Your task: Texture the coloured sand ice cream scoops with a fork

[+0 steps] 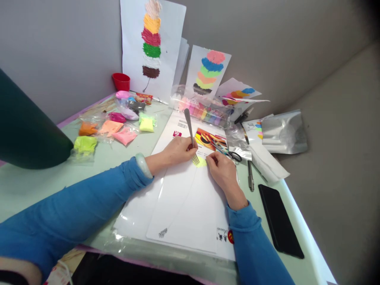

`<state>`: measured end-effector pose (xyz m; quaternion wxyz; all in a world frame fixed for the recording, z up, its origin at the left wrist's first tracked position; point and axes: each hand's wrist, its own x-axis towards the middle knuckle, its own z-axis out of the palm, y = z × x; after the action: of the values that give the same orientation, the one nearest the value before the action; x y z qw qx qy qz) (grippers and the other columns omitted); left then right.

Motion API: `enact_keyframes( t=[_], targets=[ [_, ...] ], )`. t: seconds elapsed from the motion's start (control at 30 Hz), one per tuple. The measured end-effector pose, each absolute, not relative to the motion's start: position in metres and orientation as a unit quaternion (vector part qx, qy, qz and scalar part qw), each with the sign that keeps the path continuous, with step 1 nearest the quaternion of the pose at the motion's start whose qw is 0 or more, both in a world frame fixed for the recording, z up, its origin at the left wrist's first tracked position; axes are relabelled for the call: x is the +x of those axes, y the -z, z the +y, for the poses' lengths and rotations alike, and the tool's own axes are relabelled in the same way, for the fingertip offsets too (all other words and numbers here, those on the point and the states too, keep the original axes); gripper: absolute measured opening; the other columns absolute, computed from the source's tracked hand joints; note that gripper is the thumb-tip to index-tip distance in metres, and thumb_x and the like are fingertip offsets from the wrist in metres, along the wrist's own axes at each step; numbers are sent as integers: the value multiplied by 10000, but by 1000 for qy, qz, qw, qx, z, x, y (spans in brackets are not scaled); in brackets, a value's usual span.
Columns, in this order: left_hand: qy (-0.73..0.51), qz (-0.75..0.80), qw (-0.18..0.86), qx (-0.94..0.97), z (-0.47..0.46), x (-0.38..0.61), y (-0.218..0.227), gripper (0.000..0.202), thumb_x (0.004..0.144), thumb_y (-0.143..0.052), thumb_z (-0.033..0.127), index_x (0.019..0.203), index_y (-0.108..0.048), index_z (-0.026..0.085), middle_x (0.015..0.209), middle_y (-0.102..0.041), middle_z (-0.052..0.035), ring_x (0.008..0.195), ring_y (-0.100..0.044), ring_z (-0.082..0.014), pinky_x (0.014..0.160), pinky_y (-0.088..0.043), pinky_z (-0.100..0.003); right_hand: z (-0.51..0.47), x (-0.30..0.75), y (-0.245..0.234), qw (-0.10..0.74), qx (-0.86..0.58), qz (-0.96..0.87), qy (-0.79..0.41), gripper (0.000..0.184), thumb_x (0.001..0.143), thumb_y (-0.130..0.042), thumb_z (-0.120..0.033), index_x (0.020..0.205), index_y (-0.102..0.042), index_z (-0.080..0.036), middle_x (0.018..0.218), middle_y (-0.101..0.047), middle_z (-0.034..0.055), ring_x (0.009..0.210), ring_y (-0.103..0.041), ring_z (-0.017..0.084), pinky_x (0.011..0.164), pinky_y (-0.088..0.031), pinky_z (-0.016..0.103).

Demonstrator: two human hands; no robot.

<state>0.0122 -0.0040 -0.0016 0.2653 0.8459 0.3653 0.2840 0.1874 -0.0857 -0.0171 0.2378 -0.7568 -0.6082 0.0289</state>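
My left hand (178, 150) is closed round a metal fork (190, 130), its tines pressed down onto a small flat patch of yellow-green clay (200, 162). The clay lies on a white sheet of paper (187, 206) on the table. Just right of the patch, my right hand (222, 170) has its fingers curled and its fingertips touching the clay's edge and the paper. Both arms wear blue sleeves.
Bagged clay lumps (107, 128) in orange, pink, yellow and green lie at the left, a red cup (121, 81) behind them. Clay pictures (151, 43) lean on the wall. A clay box (204, 111), scissors (231, 153), a pen (250, 176), a black phone (279, 221) and a silver bag (283, 132) sit right.
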Motion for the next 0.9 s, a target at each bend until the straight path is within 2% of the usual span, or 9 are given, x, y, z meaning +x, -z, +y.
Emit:
enact_keyframes(
  t=[0.9],
  targets=[
    [-268,354,284,850,-3,12,4,164,787,-536,200,830,-682,138,670,-647,-12,600,-557,-130,601,-409,-252,-86,187,16,238,-750,-617,-23,240,861,-487,-365,830,-670,-213,805,-708,41,727,-611,197,645,-355,285]
  ],
)
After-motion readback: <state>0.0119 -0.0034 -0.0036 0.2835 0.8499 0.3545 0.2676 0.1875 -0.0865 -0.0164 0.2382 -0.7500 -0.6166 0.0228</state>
